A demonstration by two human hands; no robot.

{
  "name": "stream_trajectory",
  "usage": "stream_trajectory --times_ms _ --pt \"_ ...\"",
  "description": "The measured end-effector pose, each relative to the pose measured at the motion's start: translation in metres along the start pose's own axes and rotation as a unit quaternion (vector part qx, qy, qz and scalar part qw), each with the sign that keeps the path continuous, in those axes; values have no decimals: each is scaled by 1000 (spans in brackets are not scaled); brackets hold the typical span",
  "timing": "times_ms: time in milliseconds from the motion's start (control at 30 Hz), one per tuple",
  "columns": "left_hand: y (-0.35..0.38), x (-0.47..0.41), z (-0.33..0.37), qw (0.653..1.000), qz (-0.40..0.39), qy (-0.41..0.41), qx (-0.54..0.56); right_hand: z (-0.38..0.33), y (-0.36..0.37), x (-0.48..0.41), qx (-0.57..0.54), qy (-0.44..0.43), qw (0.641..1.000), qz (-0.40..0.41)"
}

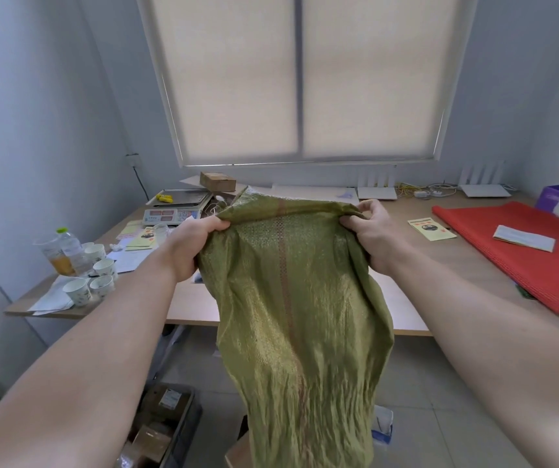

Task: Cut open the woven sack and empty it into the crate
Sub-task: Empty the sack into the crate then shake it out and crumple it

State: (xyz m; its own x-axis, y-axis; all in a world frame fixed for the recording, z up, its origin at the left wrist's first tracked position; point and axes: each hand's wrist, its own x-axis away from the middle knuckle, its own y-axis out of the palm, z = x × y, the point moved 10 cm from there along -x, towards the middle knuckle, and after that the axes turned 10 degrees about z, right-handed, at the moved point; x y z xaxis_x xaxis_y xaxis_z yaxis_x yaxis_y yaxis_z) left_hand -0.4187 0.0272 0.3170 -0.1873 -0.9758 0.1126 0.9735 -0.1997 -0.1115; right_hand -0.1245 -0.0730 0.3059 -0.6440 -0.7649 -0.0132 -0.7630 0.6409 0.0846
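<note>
1. My left hand [192, 246] was clenched on the left top corner of the green woven sack [291, 305], its fingers buried in bunched fabric at centre frame.
2. My right hand [371, 233] was pinching the sack's right top corner, thumb and forefinger closed on the gathered edge.
3. The sack hung limp and crumpled between both hands, in front of the table [406, 295], with a reddish stripe down its middle; its lower end ran off the bottom edge of the frame, so I could not see the mouth or whether anything was left inside.
4. At lower left, a dark crate [183, 430] sat on the floor holding brown boxes, partly covered by my left forearm and cut off by the bottom edge.
5. A blue and white object [382, 425] beside the sack's lower right was too obscured for me to identify.
6. Further out on the table, paper cups [90, 282] and a scale [175, 209] stood at left and a red mat [521, 251] at right, its far end cut off.
</note>
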Motion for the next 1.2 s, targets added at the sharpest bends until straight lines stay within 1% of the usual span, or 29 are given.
stream_trajectory --times_ms 167,233,333,400,467,567,633,700,800,867,967,1067,1200 --pt "0 0 -7 998 6 -18 65 2 -8 -2 16 -4 998 53" --pt "3 1 -12 995 29 -41 82 2 -5 1 -4 13 999 44" --pt "3 -1 -16 989 76 -67 111 5 6 9 -71 52 995 -45" --pt "6 -3 -22 983 77 -103 129 5 11 13 -81 40 990 -108" --pt "5 -8 -28 978 85 -128 138 11 14 17 -18 5 988 -150" --pt "5 -11 -25 977 96 -131 136 28 17 24 81 -30 978 -190" --pt "4 -14 -25 979 104 -131 119 32 16 28 110 -45 977 -179" --pt "1 -14 -27 981 110 -135 89 28 14 29 96 -67 981 -153" --pt "-7 -15 -30 983 118 -139 9 15 13 31 64 -98 985 -124" --pt "-15 -15 -32 981 119 -146 -46 4 15 33 67 -125 982 -126" --pt "-17 -11 -42 974 94 -178 -101 -12 23 36 94 -163 972 -141" --pt "-17 -2 -48 972 77 -199 -99 -17 25 29 115 -163 972 -121" --pt "-4 2 -50 981 18 -195 -11 -7 23 21 102 -116 984 -93"
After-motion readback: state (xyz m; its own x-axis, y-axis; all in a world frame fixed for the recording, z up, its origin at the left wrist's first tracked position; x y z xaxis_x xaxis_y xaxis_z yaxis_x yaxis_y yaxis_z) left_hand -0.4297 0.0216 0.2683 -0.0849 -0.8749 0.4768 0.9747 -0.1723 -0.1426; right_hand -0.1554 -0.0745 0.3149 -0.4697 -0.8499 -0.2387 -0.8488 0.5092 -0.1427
